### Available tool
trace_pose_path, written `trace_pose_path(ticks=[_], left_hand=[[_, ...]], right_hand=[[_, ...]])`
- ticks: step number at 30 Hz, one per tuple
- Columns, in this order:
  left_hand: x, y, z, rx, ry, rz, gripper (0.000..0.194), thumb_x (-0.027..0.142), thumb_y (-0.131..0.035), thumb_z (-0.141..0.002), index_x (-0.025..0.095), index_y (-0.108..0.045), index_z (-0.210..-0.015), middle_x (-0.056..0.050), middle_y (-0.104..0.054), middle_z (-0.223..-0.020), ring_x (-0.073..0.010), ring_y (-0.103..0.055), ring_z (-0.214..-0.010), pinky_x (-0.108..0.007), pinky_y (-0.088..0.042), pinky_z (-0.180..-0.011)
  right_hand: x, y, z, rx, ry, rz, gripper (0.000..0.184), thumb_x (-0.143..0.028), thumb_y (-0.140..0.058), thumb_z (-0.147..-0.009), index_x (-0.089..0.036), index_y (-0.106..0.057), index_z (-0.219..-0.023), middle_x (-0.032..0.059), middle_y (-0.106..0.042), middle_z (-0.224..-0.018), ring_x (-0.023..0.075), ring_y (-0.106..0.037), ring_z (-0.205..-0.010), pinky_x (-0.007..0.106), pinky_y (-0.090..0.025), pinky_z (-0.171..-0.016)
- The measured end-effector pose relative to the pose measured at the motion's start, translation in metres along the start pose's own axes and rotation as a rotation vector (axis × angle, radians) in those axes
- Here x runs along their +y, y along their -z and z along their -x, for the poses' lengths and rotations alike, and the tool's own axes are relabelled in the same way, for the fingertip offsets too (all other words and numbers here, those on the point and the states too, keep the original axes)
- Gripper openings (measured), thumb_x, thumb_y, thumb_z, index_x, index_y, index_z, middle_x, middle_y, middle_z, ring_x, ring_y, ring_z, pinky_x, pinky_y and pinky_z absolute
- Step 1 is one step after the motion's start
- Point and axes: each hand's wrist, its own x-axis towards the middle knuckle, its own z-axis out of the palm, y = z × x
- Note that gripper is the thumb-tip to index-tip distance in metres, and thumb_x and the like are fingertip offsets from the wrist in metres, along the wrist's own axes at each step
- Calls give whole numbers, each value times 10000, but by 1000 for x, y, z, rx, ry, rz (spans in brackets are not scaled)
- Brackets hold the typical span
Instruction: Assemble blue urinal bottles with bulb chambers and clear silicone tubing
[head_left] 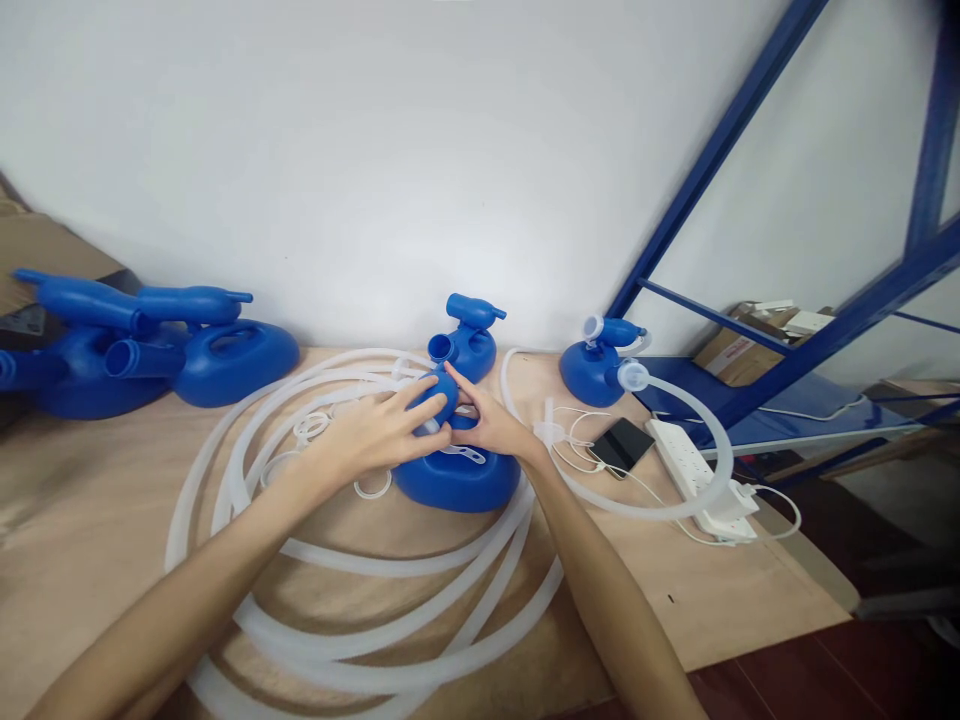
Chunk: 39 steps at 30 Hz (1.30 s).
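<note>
My left hand (394,430) is closed around a rounded blue plastic piece (442,392), its fingers curled over the top and side. From the other side, my right hand (491,420) grips the same piece with thumb and fingertips. Directly beneath is a blue plastic urinal bottle (457,485) on the table, and a clear perforated strap (466,455) shows on its top. My fingers hide where piece and bottle meet. Behind stands another blue bottle (476,350) with a bulb-shaped, narrow-spouted piece (474,310) on top.
Coiled translucent hose (375,645) surrounds the bottle, with clear rings (373,485) nearby. More blue bottles (232,365) stand left. At right are a bottle with hose attached (589,372), a phone (621,446), a white power strip (697,480) and a blue metal rack (720,150).
</note>
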Motion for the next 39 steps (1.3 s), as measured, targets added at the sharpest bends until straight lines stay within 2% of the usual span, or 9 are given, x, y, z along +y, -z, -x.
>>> trace_pose_path(ticks=[6,11,15,19,23,30,33,36,39], left_hand=[[1,60,-2,2,58,116,146,123,-611,-932,222,-653,-1031,-116,-718,-1201,-301,-693,-1172,-264,-549,-626],[-31,101,2,-94,525,545,428,481,-686,-908,219,-626,-1242,-84,-741,-1164,-275,-730,-968,-357,-595,-825],[-45,100,-8,-125,976,810,502,615,-697,-854,228,-653,-1171,-36,-747,-932,-235,-696,-732,-301,-538,-603],[-41,81,-18,-12,1205,1223,422,629,-642,-893,225,-655,-1013,-2,-671,-789,-185,-628,-611,-255,-484,-475],[-34,65,-18,239,1160,1289,415,615,-611,-937,208,-689,-950,-29,-714,-930,-218,-692,-857,-265,-575,-666],[-16,57,-18,470,940,1283,556,533,-542,-1015,277,-558,-1508,-102,-606,-1525,-378,-532,-1439,-531,-524,-1136],[-11,55,-20,582,777,1201,571,459,-573,-1017,320,-495,-1565,-84,-525,-1607,-390,-440,-1513,-573,-502,-1162],[-6,52,-21,658,651,1133,646,412,-613,-1002,340,-415,-1613,-93,-451,-1661,-405,-410,-1529,-592,-499,-1164],[-1,52,-23,662,582,1076,772,408,-680,-961,355,-332,-1648,-112,-390,-1695,-421,-415,-1523,-601,-485,-1176]], right_hand=[[7,3,-6,-7,-25,67,937,-437,-869,-788,-257,-445,-1604,79,-708,-1193,230,-671,-1090,429,-537,-1031],[1,5,-4,-29,-8,150,1227,-504,-910,-726,-263,-196,-1695,124,-685,-1291,273,-655,-1200,512,-479,-1121],[-37,2,1,36,168,271,1434,-586,-983,-573,-330,-133,-1699,174,-415,-1637,371,-414,-1512,611,-322,-1241],[-76,-12,1,49,318,319,1087,-597,-935,-660,-307,-448,-1588,128,-540,-1559,371,-496,-1455,561,-360,-1241],[-82,-26,-5,81,356,215,925,-622,-842,-730,-237,-532,-1512,142,-637,-1438,386,-582,-1352,559,-444,-1169],[-82,-37,-2,146,287,-101,845,-675,-829,-684,-243,-626,-1382,124,-660,-1388,376,-597,-1309,558,-473,-1124],[-91,-34,4,57,143,-301,807,-584,-870,-668,-236,-641,-1359,79,-750,-1048,240,-707,-830,396,-608,-759],[-97,-28,9,-88,4,-514,839,-490,-838,-733,-213,-538,-1466,-48,-631,-642,108,-479,-426,230,-401,-399],[-99,-22,12,-170,-15,-635,832,-451,-799,-758,-179,-495,-1483,-77,-584,-582,84,-412,-357,198,-319,-335]])
